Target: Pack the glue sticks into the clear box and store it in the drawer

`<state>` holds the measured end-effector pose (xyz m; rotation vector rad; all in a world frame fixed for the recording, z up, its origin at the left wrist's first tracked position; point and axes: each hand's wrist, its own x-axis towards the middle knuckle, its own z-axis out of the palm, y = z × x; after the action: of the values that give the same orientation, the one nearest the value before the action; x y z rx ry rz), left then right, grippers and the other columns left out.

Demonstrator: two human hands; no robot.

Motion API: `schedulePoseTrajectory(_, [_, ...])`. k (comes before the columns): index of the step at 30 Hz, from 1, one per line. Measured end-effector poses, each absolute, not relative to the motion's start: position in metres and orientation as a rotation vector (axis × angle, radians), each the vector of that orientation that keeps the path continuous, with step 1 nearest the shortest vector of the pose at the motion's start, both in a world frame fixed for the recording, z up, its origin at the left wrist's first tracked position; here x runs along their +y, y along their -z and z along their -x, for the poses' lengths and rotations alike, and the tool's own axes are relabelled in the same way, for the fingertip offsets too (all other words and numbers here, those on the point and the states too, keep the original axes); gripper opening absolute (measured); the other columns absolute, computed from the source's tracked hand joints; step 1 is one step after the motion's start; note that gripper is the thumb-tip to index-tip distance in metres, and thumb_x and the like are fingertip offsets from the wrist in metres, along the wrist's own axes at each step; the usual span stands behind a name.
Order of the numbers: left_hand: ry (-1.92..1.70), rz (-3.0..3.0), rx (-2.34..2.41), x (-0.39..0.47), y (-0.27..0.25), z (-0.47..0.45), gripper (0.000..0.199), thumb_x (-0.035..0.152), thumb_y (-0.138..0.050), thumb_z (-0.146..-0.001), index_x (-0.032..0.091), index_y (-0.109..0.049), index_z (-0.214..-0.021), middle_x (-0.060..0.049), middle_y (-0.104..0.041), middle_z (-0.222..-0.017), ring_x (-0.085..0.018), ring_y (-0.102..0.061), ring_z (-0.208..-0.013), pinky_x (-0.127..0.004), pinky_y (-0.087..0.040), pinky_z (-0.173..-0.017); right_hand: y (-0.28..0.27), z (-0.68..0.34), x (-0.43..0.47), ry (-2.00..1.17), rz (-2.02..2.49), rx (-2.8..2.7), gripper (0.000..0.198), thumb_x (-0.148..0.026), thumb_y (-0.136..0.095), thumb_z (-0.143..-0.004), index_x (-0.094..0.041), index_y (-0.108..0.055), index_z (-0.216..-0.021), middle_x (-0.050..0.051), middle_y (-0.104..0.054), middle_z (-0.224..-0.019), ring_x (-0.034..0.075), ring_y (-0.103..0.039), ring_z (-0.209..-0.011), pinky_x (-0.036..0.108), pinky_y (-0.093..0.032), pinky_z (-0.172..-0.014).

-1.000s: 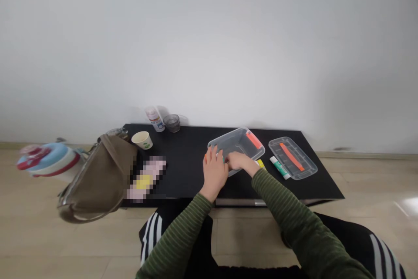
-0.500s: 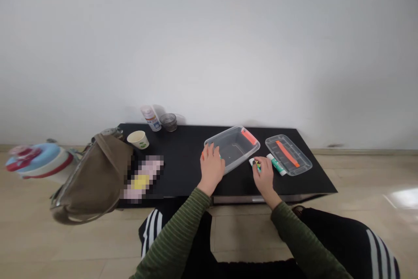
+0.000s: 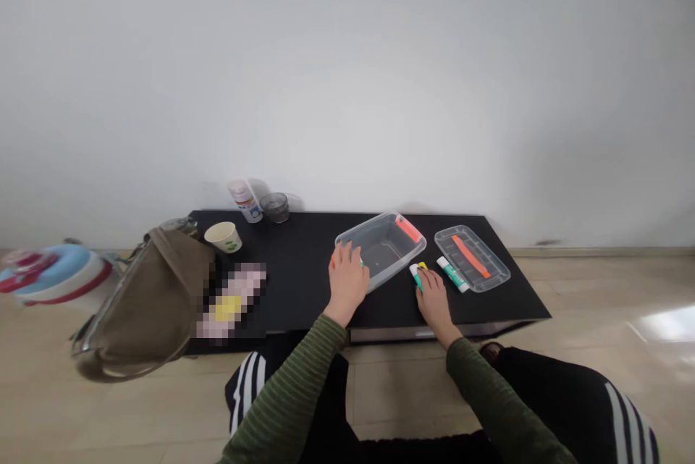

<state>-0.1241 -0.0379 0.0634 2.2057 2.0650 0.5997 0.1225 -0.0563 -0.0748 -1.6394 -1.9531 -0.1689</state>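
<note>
Since the first frame, my right hand has moved right, from beside my left hand to near the front edge of the counter, just right of the box. Its fingers bend close together over a white-and-green stick and a yellow stick; I cannot tell whether they pinch either one. My left fingers lie slightly spread over the left end of the box, and I cannot tell whether they grip the rim. The box sits right of centre in the frame, its back rim near the counter's back edge. A narrow strip of black counter separates it from the clear lid at right; a second white-and-green stick lies just beside that lid. Wider bare surface stretches from the box leftward to the paper cup.
</note>
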Motion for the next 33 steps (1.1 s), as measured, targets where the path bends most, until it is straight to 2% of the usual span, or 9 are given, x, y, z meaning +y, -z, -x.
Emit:
schedulePoseTrajectory(9, [-0.592, -2.223, 2.054, -0.039, -0.064, 0.124, 0.046, 0.019, -0.046, -0.091, 0.012, -0.056, -0.135, -0.015, -0.046, -0.153, -0.033, -0.028, -0.148, -0.048, -0.038, -0.113, 0.074, -0.125, -0.058, 0.175, 1.445, -1.851, 0.046, -0.020, -0.035, -0.099, -0.015, -0.051, -0.141, 0.018, -0.059, -0.136, 0.027, -0.051, -0.132, 0.053, -0.042, -0.110])
schedulePoseTrajectory(13, [-0.612, -2.222, 2.049, -0.039, -0.063, 0.123, 0.047, 0.019, -0.045, -0.091, 0.010, -0.055, -0.136, -0.016, -0.045, -0.153, -0.035, -0.028, -0.148, -0.050, -0.037, -0.114, 0.031, -0.114, -0.060, 0.158, 1.377, -1.633, 0.045, -0.024, -0.039, -0.099, -0.016, -0.048, -0.143, 0.019, -0.056, -0.139, 0.027, -0.050, -0.134, 0.052, -0.045, -0.109])
schedulePoseTrajectory(17, [-0.652, -2.262, 1.999, -0.040, -0.060, 0.122, 0.049, 0.018, -0.047, -0.089, 0.007, -0.054, -0.136, -0.018, -0.046, -0.152, -0.036, -0.028, -0.148, -0.051, -0.034, -0.116, -0.025, -0.083, -0.045, 0.125, 1.261, -1.655, 0.042, -0.024, -0.041, -0.098, -0.018, -0.051, -0.138, 0.017, -0.058, -0.136, 0.026, -0.051, -0.133, 0.050, -0.043, -0.111])
schedulePoseTrajectory(21, [-0.703, -2.276, 1.976, -0.039, -0.058, 0.122, 0.048, 0.018, -0.048, -0.088, 0.005, -0.054, -0.134, -0.020, -0.048, -0.148, -0.036, -0.030, -0.146, -0.051, -0.034, -0.116, -0.063, -0.040, -0.012, -0.145, 1.314, -2.017, 0.040, -0.018, -0.042, -0.095, -0.016, -0.056, -0.132, 0.015, -0.059, -0.136, 0.023, -0.053, -0.130, 0.040, -0.043, -0.110])
schedulePoseTrajectory(26, [-0.732, -2.273, 1.987, -0.039, -0.057, 0.121, 0.047, 0.019, -0.048, -0.088, 0.007, -0.054, -0.133, -0.019, -0.051, -0.146, -0.035, -0.034, -0.144, -0.049, -0.035, -0.116, -0.075, -0.002, 0.023, -0.472, 1.664, -2.457, 0.037, -0.019, -0.042, -0.096, -0.016, -0.058, -0.129, 0.016, -0.066, -0.121, 0.025, -0.066, -0.106, 0.038, -0.050, -0.093])
schedulePoseTrajectory(29, [-0.718, -2.265, 1.987, -0.041, -0.057, 0.121, 0.048, 0.019, -0.048, -0.088, 0.007, -0.054, -0.134, -0.019, -0.050, -0.147, -0.035, -0.033, -0.145, -0.048, -0.036, -0.115, -0.071, 0.006, 0.031, -0.537, 1.800, -2.579, 0.041, -0.019, -0.046, -0.095, -0.013, -0.054, -0.134, 0.020, -0.063, -0.125, 0.025, -0.067, -0.105, 0.036, -0.050, -0.091])
schedulePoseTrajectory(33, [-0.690, -2.249, 1.997, -0.042, -0.058, 0.120, 0.050, 0.020, -0.047, -0.089, 0.007, -0.053, -0.136, -0.018, -0.048, -0.150, -0.034, -0.031, -0.146, -0.049, -0.035, -0.116, -0.062, 0.009, 0.037, -0.652, 1.799, -2.707, 0.041, -0.015, -0.062, -0.083, -0.013, -0.064, -0.124, 0.018, -0.069, -0.119, 0.026, -0.067, -0.108, 0.033, -0.049, -0.093])
